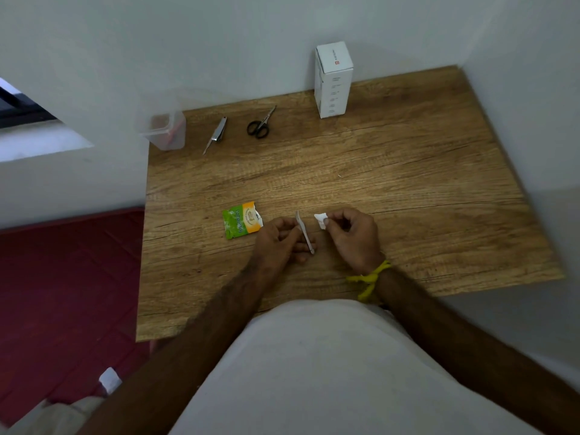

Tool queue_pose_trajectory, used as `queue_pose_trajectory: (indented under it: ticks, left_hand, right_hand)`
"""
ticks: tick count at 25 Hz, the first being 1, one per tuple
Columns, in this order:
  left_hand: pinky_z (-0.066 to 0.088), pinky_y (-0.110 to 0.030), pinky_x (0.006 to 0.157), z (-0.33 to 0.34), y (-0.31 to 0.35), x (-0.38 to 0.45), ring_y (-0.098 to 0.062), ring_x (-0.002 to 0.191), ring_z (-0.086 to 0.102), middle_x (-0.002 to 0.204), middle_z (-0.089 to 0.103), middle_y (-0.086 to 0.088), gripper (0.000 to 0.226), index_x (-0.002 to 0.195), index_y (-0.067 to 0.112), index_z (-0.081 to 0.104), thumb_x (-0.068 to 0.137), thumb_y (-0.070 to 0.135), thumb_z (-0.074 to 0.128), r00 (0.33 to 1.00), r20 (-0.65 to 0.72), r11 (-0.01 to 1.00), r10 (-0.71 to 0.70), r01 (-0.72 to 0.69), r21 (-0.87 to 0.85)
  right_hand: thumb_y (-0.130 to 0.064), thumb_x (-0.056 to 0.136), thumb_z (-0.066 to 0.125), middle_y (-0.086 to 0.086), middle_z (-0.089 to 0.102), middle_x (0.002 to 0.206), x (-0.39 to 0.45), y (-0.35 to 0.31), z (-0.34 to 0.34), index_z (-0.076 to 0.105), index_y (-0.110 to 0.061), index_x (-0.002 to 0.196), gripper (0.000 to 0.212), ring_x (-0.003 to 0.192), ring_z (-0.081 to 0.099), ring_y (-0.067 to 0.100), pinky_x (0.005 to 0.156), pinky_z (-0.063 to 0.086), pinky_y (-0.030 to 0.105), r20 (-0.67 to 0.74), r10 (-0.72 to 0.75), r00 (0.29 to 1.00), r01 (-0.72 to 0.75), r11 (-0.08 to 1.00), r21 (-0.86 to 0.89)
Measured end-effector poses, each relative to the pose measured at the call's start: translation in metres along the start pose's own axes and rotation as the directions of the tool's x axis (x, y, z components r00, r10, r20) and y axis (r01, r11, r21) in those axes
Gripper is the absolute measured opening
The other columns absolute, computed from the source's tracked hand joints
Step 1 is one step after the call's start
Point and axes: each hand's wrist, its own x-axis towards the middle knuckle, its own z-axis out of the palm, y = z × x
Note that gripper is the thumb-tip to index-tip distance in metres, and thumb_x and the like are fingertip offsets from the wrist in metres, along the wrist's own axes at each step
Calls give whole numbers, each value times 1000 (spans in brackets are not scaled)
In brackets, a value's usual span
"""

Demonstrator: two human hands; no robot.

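At the far left corner of the wooden table point(408, 171) stood a clear plastic container point(163, 130), with a nail clipper point(216, 135) lying just to its right. Nearer the person lay a green sachet point(241, 219), its top corner torn open, and farther back a small pair of black-handled scissors point(260, 124). The left hand point(276, 243) rested low on the near middle of the table, its thumb and curled fingers holding a slim metal tool point(305, 232) about halfway along, so that one end pointed away and the other stuck out toward the person (tweezers or a nail file, the view was too small to tell). It looked stiff, thin and light, probably smooth enough to twist in the fingers, so a hold near its middle seemed the steadier one. Just right of the tool's far end was a small white wad point(320, 219), cotton or tissue, pinched between the thumb and forefinger of the right hand point(351, 237). The wad appeared soft, nearly weightless and easy to tear or crush, so it likely called for a light pinch at its edge. A white box point(333, 80) stood upright against the back wall, and a yellow thread point(370, 277) circled the right wrist.
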Motion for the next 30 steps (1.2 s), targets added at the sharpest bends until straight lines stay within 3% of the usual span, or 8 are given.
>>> queue_pose_trajectory:
  ticks: [3,8,13,15,18,24,30]
  left_hand:
    - [61,-27,62,-4,-6,0,-29,82,75,93,75,-19,20,117,0,58,99,10,57,998,41,999,43,-43,1]
    - [62,-33,73,-8,-9,0,-32,88,74,98,75,-19,23,118,1,54,96,2,60,994,66,996,92,-92,-8]
    - [63,-39,74,-8,-11,-1,-32,87,75,96,75,-18,26,118,9,49,96,-1,58,989,51,990,138,-136,-27]
    - [63,-38,74,-7,-11,1,-31,86,75,96,75,-17,25,118,8,52,96,0,59,991,37,992,126,-125,-29]
    - [63,-36,73,-7,-11,4,-31,86,75,98,76,-16,29,122,3,54,95,-1,60,998,14,995,68,-67,-68]
    - [62,-33,62,-7,-8,2,-35,78,75,89,76,-19,22,115,-3,54,94,-6,58,996,14,995,83,-82,-61]
    - [61,-32,57,-5,-8,2,-28,69,74,84,77,-15,22,113,3,56,93,-7,58,995,2,994,99,-99,-47]
  right_hand:
    - [-5,87,70,4,74,87,8,-9,7,76,-8,96,11,77,68,12,73,56,26,122,153,981,-157,987,28]
    - [-5,88,69,5,75,84,4,-14,15,75,-10,93,10,73,73,18,68,60,30,187,209,960,-212,977,-4]
    - [-3,90,69,2,75,82,6,-24,9,76,-10,96,12,63,69,5,62,57,19,278,255,926,-261,965,-14]
    - [-4,90,68,-2,74,79,5,-29,7,76,-16,89,14,62,68,1,60,55,15,304,263,916,-267,963,-31]
    - [-4,92,67,-4,71,74,7,-31,7,75,-10,95,11,57,66,-2,55,52,12,300,297,906,-301,953,-34]
    - [-7,91,69,5,74,81,8,-34,9,75,-18,86,13,63,68,8,61,57,19,294,326,899,-335,942,-20]
    - [-7,91,68,2,72,78,12,-35,9,76,-9,96,10,59,64,1,56,52,14,313,330,890,-320,944,-84]
